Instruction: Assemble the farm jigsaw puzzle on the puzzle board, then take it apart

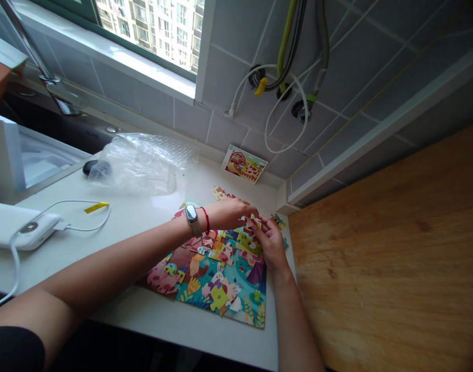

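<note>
A partly assembled jigsaw puzzle (205,279) with cartoon animals lies on the counter, with several loose pieces on top of it. Over its far right part my two hands meet at a small puzzle piece (250,224). My right hand (272,242) pinches this piece between thumb and fingers. From the left, my left hand (238,213) reaches across the puzzle with its fingers bent down onto the same piece, partly hiding it. More loose pieces (219,193) lie beyond the left hand, and others (278,221) lie beyond the right hand.
A picture card (244,164) leans against the tiled wall. Clear plastic wrapping (139,165) covers part of the counter beside a dark mouse-like object (95,168). At left are a white power bank (23,227) with a cable and a sink (65,121). A wooden panel (383,248) borders the right.
</note>
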### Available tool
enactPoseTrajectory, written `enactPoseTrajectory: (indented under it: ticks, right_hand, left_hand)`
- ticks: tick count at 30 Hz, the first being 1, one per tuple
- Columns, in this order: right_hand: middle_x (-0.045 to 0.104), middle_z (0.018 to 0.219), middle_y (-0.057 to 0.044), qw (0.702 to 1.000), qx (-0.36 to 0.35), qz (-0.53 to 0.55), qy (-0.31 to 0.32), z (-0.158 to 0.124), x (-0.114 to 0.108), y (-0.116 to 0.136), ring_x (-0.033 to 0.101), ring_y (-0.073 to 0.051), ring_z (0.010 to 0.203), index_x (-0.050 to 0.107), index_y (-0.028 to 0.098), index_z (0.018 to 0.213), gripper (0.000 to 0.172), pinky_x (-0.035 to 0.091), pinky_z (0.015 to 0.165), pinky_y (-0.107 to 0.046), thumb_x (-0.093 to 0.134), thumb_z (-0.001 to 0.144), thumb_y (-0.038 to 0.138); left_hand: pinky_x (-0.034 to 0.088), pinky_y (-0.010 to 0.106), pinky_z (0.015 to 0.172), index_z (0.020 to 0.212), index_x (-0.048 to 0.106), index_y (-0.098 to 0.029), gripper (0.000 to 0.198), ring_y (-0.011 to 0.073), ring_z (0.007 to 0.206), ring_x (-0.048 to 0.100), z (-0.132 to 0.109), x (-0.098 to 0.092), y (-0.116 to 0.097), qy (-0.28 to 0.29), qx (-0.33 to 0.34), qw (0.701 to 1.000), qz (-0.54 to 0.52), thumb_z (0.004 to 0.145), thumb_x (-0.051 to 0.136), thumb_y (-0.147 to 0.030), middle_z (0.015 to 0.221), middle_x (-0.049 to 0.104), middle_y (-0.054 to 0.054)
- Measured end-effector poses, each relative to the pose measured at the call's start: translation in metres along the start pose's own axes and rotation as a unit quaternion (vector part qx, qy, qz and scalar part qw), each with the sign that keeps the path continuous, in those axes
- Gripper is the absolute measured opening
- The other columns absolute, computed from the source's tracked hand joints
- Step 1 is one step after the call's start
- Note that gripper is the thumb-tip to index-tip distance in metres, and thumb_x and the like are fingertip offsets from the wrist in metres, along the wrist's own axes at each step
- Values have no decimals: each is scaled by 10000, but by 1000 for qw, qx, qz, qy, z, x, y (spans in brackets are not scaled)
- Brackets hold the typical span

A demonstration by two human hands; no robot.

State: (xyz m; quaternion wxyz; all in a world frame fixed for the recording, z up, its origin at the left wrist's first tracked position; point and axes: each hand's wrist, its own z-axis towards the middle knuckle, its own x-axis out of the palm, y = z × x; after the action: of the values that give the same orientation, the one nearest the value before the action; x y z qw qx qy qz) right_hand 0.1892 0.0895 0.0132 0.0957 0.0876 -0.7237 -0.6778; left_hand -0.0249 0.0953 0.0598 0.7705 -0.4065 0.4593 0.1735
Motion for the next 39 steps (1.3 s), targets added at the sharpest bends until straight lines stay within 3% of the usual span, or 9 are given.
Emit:
enactPoseTrajectory:
  ticks: [8,14,20,24,28,33,39]
  right_hand:
    - [773,825,-16,999,-21,-32,-25,6,-12,0,740,-193,751,702,213,872,493,577,677,-273,963,649,568]
    - [784,825,-39,996,-35,-56,-63,-11,-27,-6,771,-225,770,728,210,901,502,613,704,-319,945,670,600]
    - [835,998,-119,985,-51,-122,-111,-59,-46,-24,803,-290,923,789,199,1007,434,656,843,-422,820,832,595]
    - [781,1272,-132,938,-157,-284,-122,-86,-54,-24,740,-299,1170,769,232,1247,339,625,980,-476,614,1025,435]
    - [776,1245,-101,886,-253,-365,-130,-100,-60,-25,712,-267,1187,768,265,1229,281,599,1037,-474,550,1052,270]
    - [747,1314,-74,867,-268,-416,-63,-110,-62,-29,657,-270,1258,765,294,1239,302,582,1060,-485,582,1026,182]
    - [752,1264,-77,877,-250,-405,-73,-109,-60,-26,660,-279,1213,777,292,1173,274,592,1028,-497,586,1017,173]
  left_hand:
    - [544,283,776,1246,726,-223,361,227,997,760,-1,4,-8,19,20,999,24,896,750,-138,1129,796,62]
    - [527,275,732,1234,738,-251,327,216,954,769,0,16,-17,52,5,999,7,914,788,-201,1084,821,29]
    - [545,306,770,1214,763,-231,273,241,961,755,-2,36,-22,55,45,997,23,944,779,-265,1050,817,66]
    - [551,336,877,1133,792,-211,177,236,977,725,0,49,-19,26,105,994,27,995,733,-304,1025,804,81]
    - [541,381,988,1122,793,-200,181,246,1066,700,-1,60,-16,4,128,992,13,1016,702,-314,1167,779,107]
    - [522,450,1095,1134,808,-253,200,286,1280,612,-4,74,-11,-8,133,990,-40,1035,671,-362,1294,738,93]
    - [474,507,1174,1198,801,-326,243,310,1387,544,-4,79,-11,37,124,990,-63,1009,695,-438,1402,680,65]
